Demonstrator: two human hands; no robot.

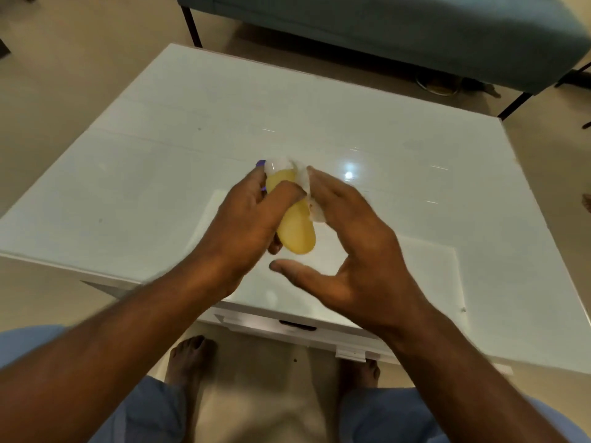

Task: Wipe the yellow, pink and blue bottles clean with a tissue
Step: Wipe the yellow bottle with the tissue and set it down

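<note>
My left hand (246, 219) grips a yellow bottle (295, 230) above the white table (144, 174), its base toward me and its neck pointing away. A white tissue (305, 183) lies against the bottle's far end and right side. My right hand (348, 238) presses the tissue onto the bottle with straight fingers, thumb spread apart below. A small purple piece (261, 163) shows past my left fingertips; what it belongs to is hidden. No pink or blue bottle is in view.
The glossy white table has a drawer front (297, 326) facing me. A teal sofa (399, 30) on black legs stands beyond the table's far edge. My bare feet (188, 359) rest on the beige floor under the table's near edge.
</note>
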